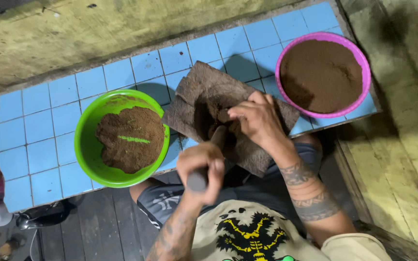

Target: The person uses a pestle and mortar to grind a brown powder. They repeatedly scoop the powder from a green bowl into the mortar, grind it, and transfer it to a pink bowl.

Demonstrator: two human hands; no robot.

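Brown fibrous sheet (204, 96) lying at frame centre on blue-tiled tabletop (39, 125), lower edge overhanging. Right hand (257, 121) pinching clump of brown material against sheet. Left hand (201, 169) gripping dark-handled tool (204, 166) — tip touching sheet. Green bowl (85, 145) of brown powder sitting centre-left; pink bowl (322, 36), same filling, upper right.

Counter (39, 121): glazed blue ceramic tile, smooth, slightly glossy. Green bowl (85, 140) and pink bowl (364, 63): shiny plastic (both hold matt brown powder). Brown sheet (209, 89): rough, fibrous, possibly bark.
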